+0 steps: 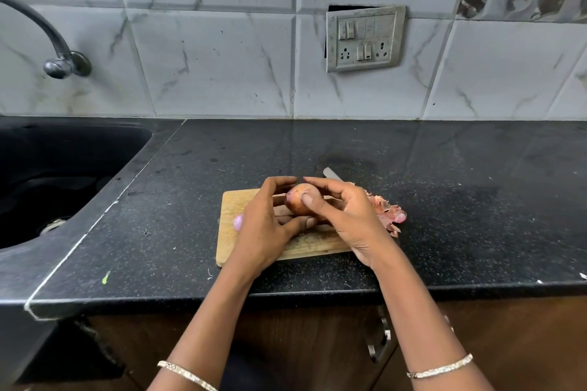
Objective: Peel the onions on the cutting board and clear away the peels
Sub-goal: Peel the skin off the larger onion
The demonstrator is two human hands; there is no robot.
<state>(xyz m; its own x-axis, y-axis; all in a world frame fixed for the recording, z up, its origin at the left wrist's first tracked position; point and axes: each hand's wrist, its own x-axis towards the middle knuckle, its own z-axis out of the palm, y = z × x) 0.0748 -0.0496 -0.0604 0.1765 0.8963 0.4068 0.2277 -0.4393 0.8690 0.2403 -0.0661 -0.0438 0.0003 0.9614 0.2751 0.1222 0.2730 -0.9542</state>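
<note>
A black speckled counter [444, 200] runs beside a dark sink [63, 168] on the left. A wooden cutting board [232, 209] lies near the counter's front edge. Above the board, the left hand [266, 225] and right hand [349, 219] meet, fingers curled round one brown-skinned onion [301, 197], with the right thumb on its skin. A heap of peels [389, 214] lies just right of the board. A pinkish peeled onion [238, 222] (mostly hidden) shows behind the left hand.

Before me is a wall of grey marbled tiles [216, 57] with a metal switch panel [365, 38]. Below lies a black speckled countertop [444, 200]; a dark sink [104, 152] and a curved tap [58, 55] are at my left, brown cabinet doors [514, 343] underneath.
</note>
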